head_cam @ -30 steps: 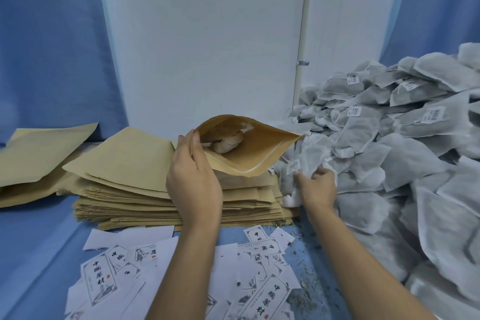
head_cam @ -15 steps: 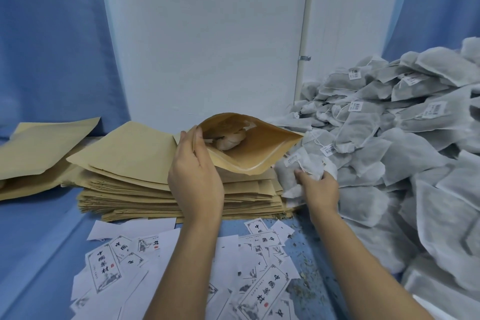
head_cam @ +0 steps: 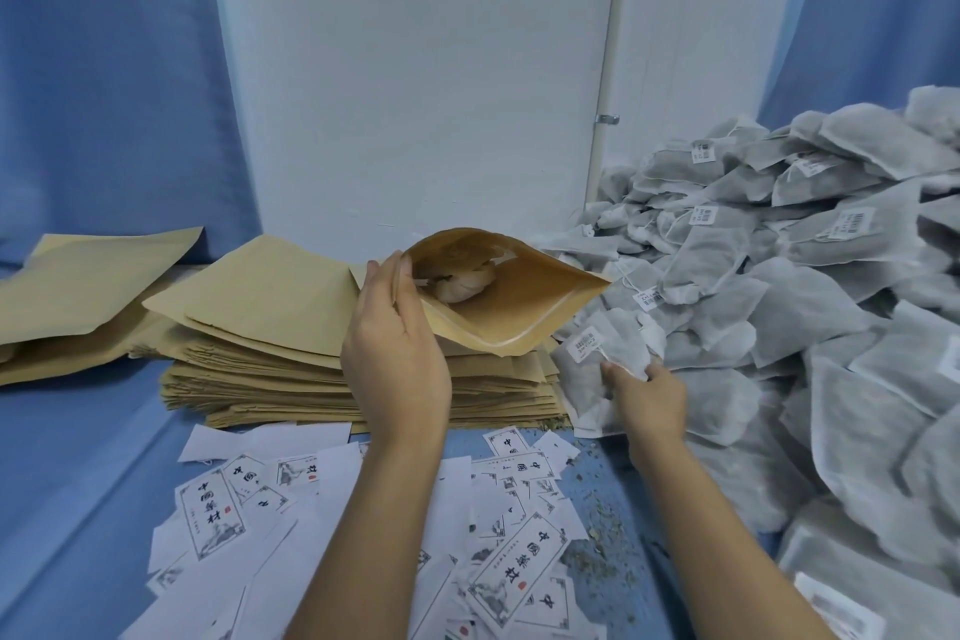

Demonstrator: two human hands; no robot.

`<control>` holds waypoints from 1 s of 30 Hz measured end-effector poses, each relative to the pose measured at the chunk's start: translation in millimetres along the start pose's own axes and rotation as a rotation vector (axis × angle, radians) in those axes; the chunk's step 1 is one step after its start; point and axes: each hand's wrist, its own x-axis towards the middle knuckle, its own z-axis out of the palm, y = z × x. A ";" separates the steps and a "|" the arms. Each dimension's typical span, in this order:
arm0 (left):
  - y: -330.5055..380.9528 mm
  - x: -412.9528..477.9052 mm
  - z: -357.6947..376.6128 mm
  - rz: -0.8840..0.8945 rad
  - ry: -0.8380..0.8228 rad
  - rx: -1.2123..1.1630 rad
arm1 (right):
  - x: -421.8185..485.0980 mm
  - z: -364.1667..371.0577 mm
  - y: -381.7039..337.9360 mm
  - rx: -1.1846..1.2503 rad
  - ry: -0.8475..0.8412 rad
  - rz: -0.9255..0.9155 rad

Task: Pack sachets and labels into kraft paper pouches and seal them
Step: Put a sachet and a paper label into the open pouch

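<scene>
Two bare hands work above a blue table (head_cam: pixel 78 457). The left hand (head_cam: pixel 395 359) grips the left rim of an open brown kraft paper pouch (head_cam: pixel 519 307), fingers curled round the edge. It holds the pouch raised, with the mouth gaping towards the viewer and to the right. The pouch's lower edge hangs just above a stack of flat kraft pouches (head_cam: pixel 270 379). A pale crumpled item (head_cam: pixel 460 286) lies deep inside the pouch; what it is cannot be told.

The right hand (head_cam: pixel 647 398) pinches a grey-white mesh sachet (head_cam: pixel 621 340) near its lower edge. The sachet is outside the pouch, just below and to the right of the mouth. A small white barcode tag (head_cam: pixel 584 342) lies against its left side.

To the right, touching the held sachet, a large heap of like sachets (head_cam: pixel 805 276) rises along the table, many bearing similar tags. At far left, a few loose kraft sheets (head_cam: pixel 93 286) lie apart from the stack.

White rectangular paper labels (head_cam: pixel 514 572), printed with black characters and a red seal, are scattered on the table beneath both forearms. Greenish-brown crumbs (head_cam: pixel 592 551) speckle the table between the labels and the heap. A white wall panel (head_cam: pixel 415 68) stands behind, flanked by blue curtains (head_cam: pixel 104 68).
</scene>
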 end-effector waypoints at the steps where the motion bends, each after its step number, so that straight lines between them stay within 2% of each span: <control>1: 0.2 0.4 0.9 0.004 -0.003 0.000 | -1.5 0.1 -1.4 0.067 0.035 0.000; 3: 0.9 2.5 3.4 0.014 -0.009 -0.003 | -3.5 -1.3 -10.2 0.238 0.130 0.007; 5: 0.4 6.1 6.4 0.009 -0.007 -0.011 | -2.5 -4.8 -22.9 0.430 0.097 0.045; 7: -0.9 9.8 8.8 -0.006 0.000 -0.016 | -5.2 -8.0 -36.4 0.544 -0.187 0.132; 9: -1.6 12.6 10.5 -0.004 0.014 -0.020 | -12.9 -12.0 -46.4 0.401 -0.548 0.201; 11: -1.1 14.8 11.7 0.002 0.013 -0.016 | -19.2 -13.5 -50.7 0.239 -0.831 0.244; 14: -2.9 14.9 12.7 0.017 -0.030 0.038 | -24.4 -18.5 -54.7 0.264 -1.137 0.256; 16: -6.8 12.3 12.2 0.043 -0.082 0.091 | -30.1 -21.9 -60.8 0.355 -1.247 0.272; 20: -16.1 5.4 8.9 0.077 -0.136 0.137 | -39.2 -20.3 -77.6 0.411 -1.223 0.153; 28: -21.9 5.3 7.1 0.094 -0.192 0.202 | -51.1 -10.2 -95.8 0.538 -1.247 0.163; 30: -19.5 6.4 7.0 0.085 -0.184 0.162 | -49.2 -7.5 -96.0 0.457 -1.182 0.170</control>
